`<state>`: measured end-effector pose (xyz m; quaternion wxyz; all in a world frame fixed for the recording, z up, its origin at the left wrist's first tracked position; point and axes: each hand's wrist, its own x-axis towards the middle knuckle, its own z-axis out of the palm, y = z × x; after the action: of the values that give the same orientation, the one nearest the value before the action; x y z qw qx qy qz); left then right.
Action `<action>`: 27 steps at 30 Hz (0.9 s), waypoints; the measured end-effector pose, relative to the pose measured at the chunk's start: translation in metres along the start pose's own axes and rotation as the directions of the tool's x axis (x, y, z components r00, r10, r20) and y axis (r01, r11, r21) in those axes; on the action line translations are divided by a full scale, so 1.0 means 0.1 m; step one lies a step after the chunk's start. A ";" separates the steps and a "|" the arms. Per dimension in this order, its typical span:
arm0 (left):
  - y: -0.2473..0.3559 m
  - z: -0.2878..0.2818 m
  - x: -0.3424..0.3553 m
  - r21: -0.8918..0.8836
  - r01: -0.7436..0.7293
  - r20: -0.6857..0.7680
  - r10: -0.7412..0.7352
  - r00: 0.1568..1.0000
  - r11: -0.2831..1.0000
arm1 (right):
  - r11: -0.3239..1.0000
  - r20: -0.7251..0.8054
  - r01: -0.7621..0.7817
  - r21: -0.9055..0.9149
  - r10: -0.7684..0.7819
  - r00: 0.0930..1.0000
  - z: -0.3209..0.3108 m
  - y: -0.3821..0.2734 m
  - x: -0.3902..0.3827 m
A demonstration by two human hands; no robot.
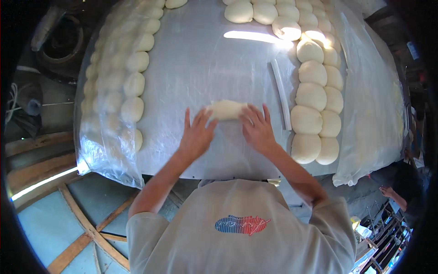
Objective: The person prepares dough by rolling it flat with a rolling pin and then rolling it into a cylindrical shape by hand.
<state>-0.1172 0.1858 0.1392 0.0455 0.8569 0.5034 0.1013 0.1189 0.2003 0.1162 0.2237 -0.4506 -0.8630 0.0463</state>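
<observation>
A pale piece of dough, drawn out sideways into a short oblong, lies on the metal tabletop in front of me. My left hand has its fingers and thumb on the left end of the dough. At the opposite end, the fingers and thumb of my right hand hold the dough, the outer finger sticking out. Both sets of fingertips are slightly blurred, and they cover the dough's ends. To the right of my right hand lies a thin pale rod, lengthwise on the table.
Round dough balls stand in packed rows along the right side and far edge. On the left, more dough balls sit partly under clear plastic sheeting. Another plastic sheet drapes the right edge. Another person's hand shows at far right.
</observation>
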 end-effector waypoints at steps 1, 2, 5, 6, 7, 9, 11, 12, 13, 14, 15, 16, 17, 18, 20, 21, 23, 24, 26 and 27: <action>0.05 0.06 -0.13 -0.082 0.040 0.134 -0.028 0.991 0.996 | 1.000 0.002 0.006 0.007 -0.006 1.000 0.05 -0.04 -0.10; 0.17 0.11 -0.22 -0.242 0.068 0.087 -0.048 0.995 0.968 | 0.993 0.018 -0.067 0.093 0.066 0.998 0.09 -0.08 -0.22; 0.43 0.29 0.24 -0.514 0.072 -0.033 -0.104 0.994 0.854 | 0.958 0.056 -0.211 0.196 0.204 0.977 0.37 -0.08 0.19; 0.46 0.36 0.45 -0.616 0.044 -0.119 -0.147 0.982 0.787 | 0.941 0.060 -0.266 0.211 0.259 0.964 0.51 -0.07 0.43; 0.34 0.63 0.73 -0.468 0.092 -0.138 -0.176 0.975 0.879 | 0.976 0.091 -0.202 -0.080 0.209 0.974 0.79 0.11 0.64; -0.12 1.00 1.42 -0.443 0.175 -0.120 -0.251 0.960 0.879 | 0.965 0.098 -0.168 -0.201 0.190 0.977 1.13 0.59 1.17; -0.58 1.04 1.99 -0.569 0.221 -0.057 -0.306 0.950 0.792 | 0.975 0.073 -0.220 -0.027 0.221 0.972 1.18 0.74 1.37; -0.75 0.99 2.21 -0.494 0.238 -0.066 -0.309 0.949 0.836 | 0.974 0.116 -0.219 -0.061 0.225 0.967 1.17 0.68 1.28; -0.85 1.03 2.30 -0.417 0.251 -0.069 -0.306 0.949 0.873 | 0.970 0.162 -0.223 -0.095 0.236 0.958 1.14 0.62 1.14; -0.75 1.10 1.98 -0.428 0.262 -0.045 -0.310 0.950 0.865 | 0.966 0.207 -0.223 -0.130 0.247 0.947 1.10 0.56 1.00; -0.58 1.15 1.53 -0.363 0.224 0.068 -0.214 0.975 0.904 | 0.961 0.224 -0.220 -0.168 0.254 0.941 1.09 0.59 0.97; -0.51 1.17 1.28 -0.298 0.180 0.182 -0.129 0.975 0.938 | 0.957 0.240 -0.206 -0.202 0.253 0.937 1.10 0.62 0.98; -0.56 1.17 1.34 -0.296 0.176 0.175 -0.127 0.976 0.939 | 0.957 0.233 -0.205 -0.206 0.251 0.939 1.10 0.68 1.01; -0.60 1.15 1.41 -0.200 0.176 0.190 -0.138 0.972 0.964 | 0.963 0.217 -0.204 -0.177 0.240 0.946 1.09 0.75 1.05; -0.84 1.03 1.93 -0.049 0.196 0.064 -0.193 0.979 0.979 | 0.943 0.123 -0.247 -0.225 0.279 0.952 0.98 0.99 1.54; -1.06 0.96 2.32 0.005 0.239 -0.078 -0.238 0.968 0.971 | 0.915 0.046 -0.286 -0.285 0.311 0.949 0.93 1.17 2.00; -1.19 0.97 2.31 -0.023 0.224 -0.054 -0.225 0.973 0.974 | 0.935 0.028 -0.260 -0.242 0.274 0.961 0.92 1.23 2.06; -1.27 0.98 2.24 -0.053 0.217 -0.018 -0.218 0.976 0.975 | 0.954 0.023 -0.230 -0.193 0.239 0.971 0.93 1.24 2.03; -1.11 0.90 1.47 -0.073 0.167 0.146 -0.156 0.977 0.983 | 0.977 0.150 -0.154 -0.149 0.176 0.973 0.81 0.93 1.32; -1.01 0.85 1.13 -0.125 0.182 0.165 -0.161 0.973 0.975 | 0.985 0.172 -0.138 -0.102 0.154 0.973 0.73 0.81 0.96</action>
<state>-0.1314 0.3363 0.0521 0.1527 0.8100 0.5624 0.0657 0.1016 0.3342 0.0610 0.1211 -0.5162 -0.8454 0.0644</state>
